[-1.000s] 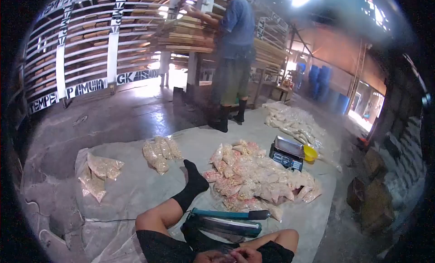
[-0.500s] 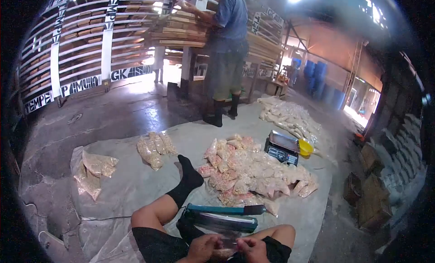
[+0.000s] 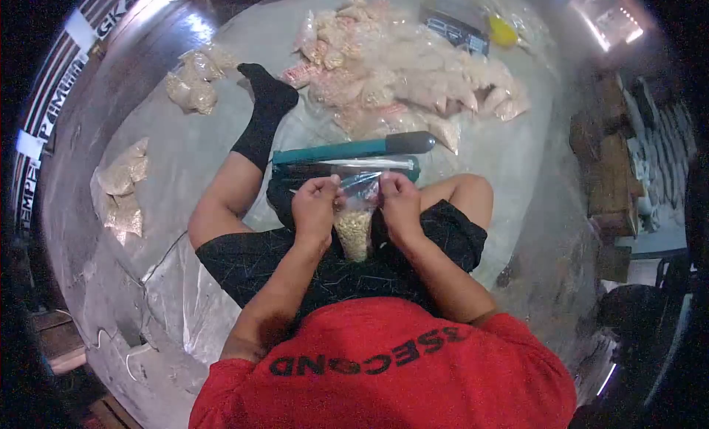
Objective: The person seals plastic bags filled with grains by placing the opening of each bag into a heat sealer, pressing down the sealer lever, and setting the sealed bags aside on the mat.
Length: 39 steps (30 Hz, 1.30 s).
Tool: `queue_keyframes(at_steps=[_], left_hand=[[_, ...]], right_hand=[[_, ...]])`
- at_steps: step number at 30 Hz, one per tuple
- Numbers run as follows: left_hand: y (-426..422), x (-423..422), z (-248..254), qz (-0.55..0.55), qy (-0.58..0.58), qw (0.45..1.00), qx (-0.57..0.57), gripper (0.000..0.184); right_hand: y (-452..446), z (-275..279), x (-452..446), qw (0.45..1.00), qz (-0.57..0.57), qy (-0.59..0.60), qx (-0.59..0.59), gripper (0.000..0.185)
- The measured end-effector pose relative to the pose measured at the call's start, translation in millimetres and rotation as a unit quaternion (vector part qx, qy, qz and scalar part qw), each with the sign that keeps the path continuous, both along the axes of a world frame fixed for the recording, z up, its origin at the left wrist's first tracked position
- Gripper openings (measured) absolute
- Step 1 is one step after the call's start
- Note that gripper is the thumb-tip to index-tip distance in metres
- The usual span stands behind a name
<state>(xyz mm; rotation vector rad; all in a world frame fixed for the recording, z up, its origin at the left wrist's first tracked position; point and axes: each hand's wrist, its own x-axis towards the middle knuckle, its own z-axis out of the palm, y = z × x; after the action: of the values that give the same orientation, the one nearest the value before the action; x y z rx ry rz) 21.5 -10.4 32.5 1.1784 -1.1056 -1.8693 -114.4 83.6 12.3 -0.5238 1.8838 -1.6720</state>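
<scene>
A clear plastic bag with pale beans or grains in its bottom (image 3: 353,235) hangs upright between my hands, above my lap. Its top left edge is pinched by my left hand (image 3: 317,201), and its top right edge by my right hand (image 3: 399,200). The bag's top is stretched flat between them. Just beyond my hands lies a teal and black bar-shaped device, probably a sealer, with its long teal arm (image 3: 332,151) ending in a dark handle on the right.
Past the device, a big heap of filled bags (image 3: 399,74) lies on the pale sheet (image 3: 244,23). A scale (image 3: 452,32) and a yellow bowl (image 3: 503,32) stand behind it. Smaller bag groups (image 3: 193,82) lie left. Wooden boxes (image 3: 613,178) stand right.
The view has tilted down to my lap. My hands have risen toward the device, and the bag now hangs stretched between them with its contents showing. The standing co-worker is almost out of view.
</scene>
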Motion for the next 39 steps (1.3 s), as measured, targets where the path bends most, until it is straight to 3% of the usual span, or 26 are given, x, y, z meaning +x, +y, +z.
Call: queue_keyframes(at_steps=[1, 5, 8, 10, 12, 15, 18, 20, 23, 27, 31, 33, 36, 37, 38, 39], left_hand=[[0, 0, -1, -0.003, -0.003, 1.0, 0.0, 0.022], [-1, -6, -14, -0.032, 0.005, 0.999, 0.016, 0.023], [-5, -13, -35, -0.032, -0.031, 0.999, 0.022, 0.022], [-10, -19, -48, -0.02, -0.045, 0.998, 0.033, 0.021], [-14, -24, -55, -0.006, 0.045, 0.994, 0.101, 0.015], [-17, -32, -56, 0.012, 0.033, 0.993, 0.113, 0.013], [-18, -29, -63, 0.019, 0.09, 0.98, 0.178, 0.012], [-19, -31, -65, 0.025, 0.087, 0.981, 0.172, 0.012], [-24, -33, -71, 0.017, 0.064, 0.985, 0.156, 0.013], [-29, -35, -81, 0.024, 0.038, 0.986, 0.158, 0.018], [-22, -36, -76, 0.001, -0.009, 0.998, 0.061, 0.021], [-23, -36, -87, 0.001, -0.023, 0.997, 0.07, 0.02], [-26, -40, -90, 0.012, 0.009, 0.993, 0.113, 0.019], [-27, -41, -91, 0.011, 0.009, 0.993, 0.114, 0.019], [-28, -42, -94, 0.013, 0.029, 0.99, 0.137, 0.02], [-29, -43, -100, 0.014, 0.049, 0.986, 0.16, 0.02]], right_hand=[[-4, 2, 1, 0.998, -0.008, -0.052, -0.019, 0.029], [-12, -17, -4, 0.998, -0.012, -0.068, -0.011, 0.03], [-18, -51, -12, 0.999, -0.016, 0.004, 0.036, 0.024], [-22, -53, -11, 0.998, -0.016, -0.037, 0.039, 0.025], [-25, -60, -13, 0.996, -0.016, -0.078, 0.042, 0.026], [-27, -67, -17, 0.991, -0.002, -0.097, 0.088, 0.032], [-27, -50, -17, 0.992, -0.009, -0.035, 0.123, 0.03], [-29, -53, -21, 0.993, -0.013, -0.007, 0.117, 0.018], [-38, -95, -35, 0.99, -0.013, 0.034, 0.133, 0.019], [-46, -41, -27, 0.976, -0.034, 0.025, 0.214, 0.023], [-43, -36, -26, 0.969, 0.013, 0.107, 0.222, 0.026], [-43, -56, -26, 0.986, -0.033, -0.058, 0.152, 0.026], [-37, -61, -25, 0.986, -0.036, -0.125, 0.108, 0.026], [-36, -78, -29, 0.986, -0.037, -0.125, 0.108, 0.026], [-35, -109, -35, 0.991, -0.036, -0.041, 0.122, 0.026], [-36, -104, -35, 0.991, -0.034, 0.001, 0.127, 0.026]])
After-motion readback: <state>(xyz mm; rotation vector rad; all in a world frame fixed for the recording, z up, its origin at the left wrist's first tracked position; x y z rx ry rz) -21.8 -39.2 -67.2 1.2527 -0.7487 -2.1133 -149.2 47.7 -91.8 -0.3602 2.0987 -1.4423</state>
